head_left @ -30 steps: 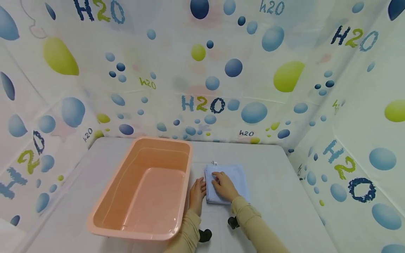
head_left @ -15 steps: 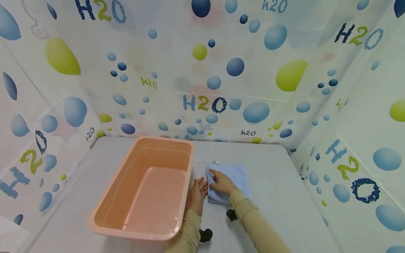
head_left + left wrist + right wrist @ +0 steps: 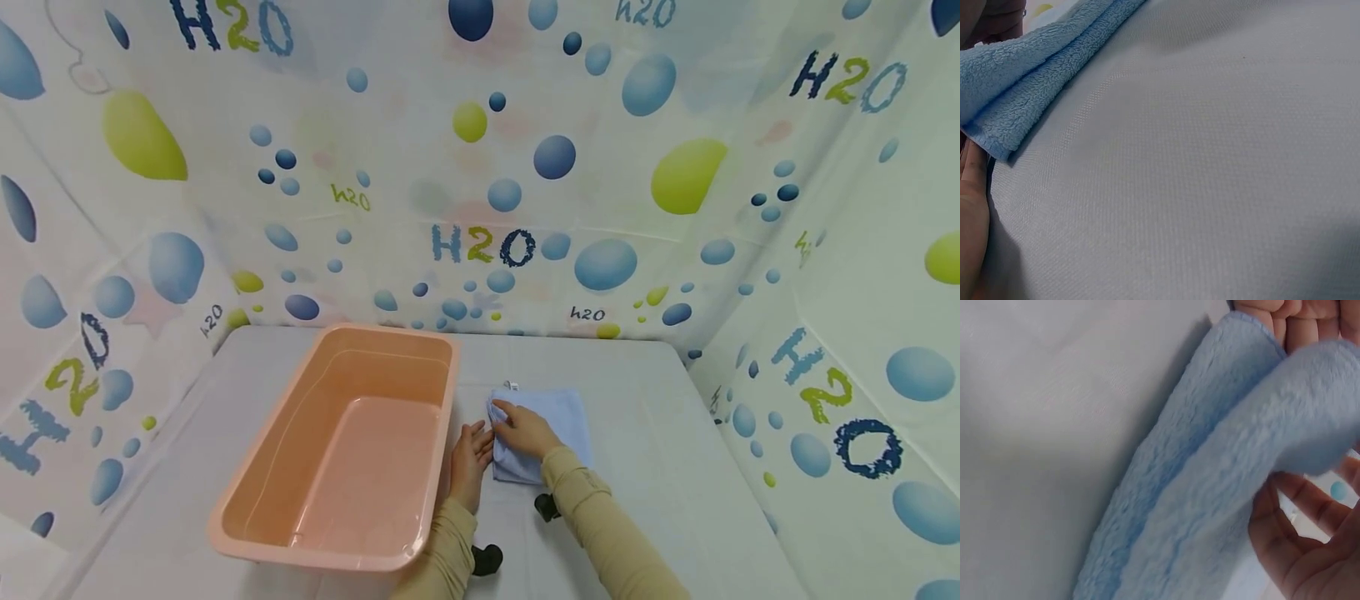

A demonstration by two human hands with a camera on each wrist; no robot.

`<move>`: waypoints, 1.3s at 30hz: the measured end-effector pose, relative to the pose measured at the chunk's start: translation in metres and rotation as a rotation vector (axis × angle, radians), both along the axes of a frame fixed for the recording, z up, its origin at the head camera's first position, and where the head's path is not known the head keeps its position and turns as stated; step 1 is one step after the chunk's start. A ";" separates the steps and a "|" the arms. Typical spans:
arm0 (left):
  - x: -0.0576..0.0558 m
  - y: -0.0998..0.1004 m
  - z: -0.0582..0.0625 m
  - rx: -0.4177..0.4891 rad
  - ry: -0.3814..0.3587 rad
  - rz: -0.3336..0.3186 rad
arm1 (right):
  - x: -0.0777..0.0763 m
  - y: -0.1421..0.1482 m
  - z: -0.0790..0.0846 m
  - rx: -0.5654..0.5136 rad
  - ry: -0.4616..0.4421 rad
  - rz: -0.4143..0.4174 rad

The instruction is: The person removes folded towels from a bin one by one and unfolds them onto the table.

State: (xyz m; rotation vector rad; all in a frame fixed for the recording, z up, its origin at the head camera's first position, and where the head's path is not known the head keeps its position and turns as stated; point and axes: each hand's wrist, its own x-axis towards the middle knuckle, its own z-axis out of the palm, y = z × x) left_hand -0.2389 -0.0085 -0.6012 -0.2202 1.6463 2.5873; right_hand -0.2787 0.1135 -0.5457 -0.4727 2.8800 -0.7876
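Note:
A folded light-blue towel lies on the table to the right of the basin. My right hand is over its left part. In the right wrist view, the thumb and a finger of that hand pinch a raised upper layer of the towel. My left hand lies between basin and towel, fingers extended, at the towel's left edge. The left wrist view shows this hand with a fingertip reaching beneath the towel's corner; its other fingers are mostly hidden there.
A large peach plastic basin stands just left of my left hand. White cloth covers the table. Printed curtains enclose the back and sides. Small black pieces sit at both wrists. A white tag sticks out behind the towel.
My right hand has shifted slightly left to the towel's left edge, its fingers closing on the upper layer, which is now lifted. The left hand stays almost in place.

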 end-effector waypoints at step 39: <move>0.001 0.005 0.000 -0.726 0.183 0.002 | -0.003 0.017 -0.004 -0.153 -0.066 -0.054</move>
